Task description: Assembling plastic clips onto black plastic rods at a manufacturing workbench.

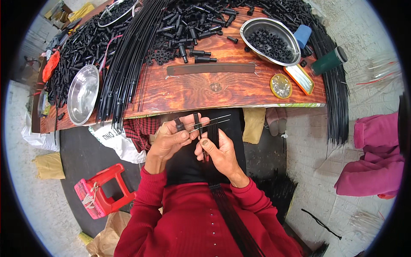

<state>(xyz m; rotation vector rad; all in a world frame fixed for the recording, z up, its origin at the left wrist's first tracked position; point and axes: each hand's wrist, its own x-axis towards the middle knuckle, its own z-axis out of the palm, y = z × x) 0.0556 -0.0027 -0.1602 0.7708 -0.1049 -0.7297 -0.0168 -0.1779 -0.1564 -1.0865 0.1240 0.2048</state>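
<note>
My left hand (165, 141), in a red sleeve, is closed, its thumb and fingers pinching thin metal needles (221, 117) that point to the right. A short black plastic fitting (179, 124) sticks up between its fingers, and a second black tube-like piece (196, 119) stands by the fingertips. Close beside it, my right hand (223, 156) grips a bundle of long thin black rods (229, 214), which runs down over my lap and past my right side. The needles cross the upper ends of these rods. Whether any rod sits in a fitting is too small to tell.
Ahead is a wooden table (192, 88) heaped with black tubular parts (81, 60). On it are a metal bowl (245, 32) of small black rings, a clear bowl (83, 95), hanging rod bundles (336, 103) and a green bottle (329, 61). A red stool (122, 180) stands left.
</note>
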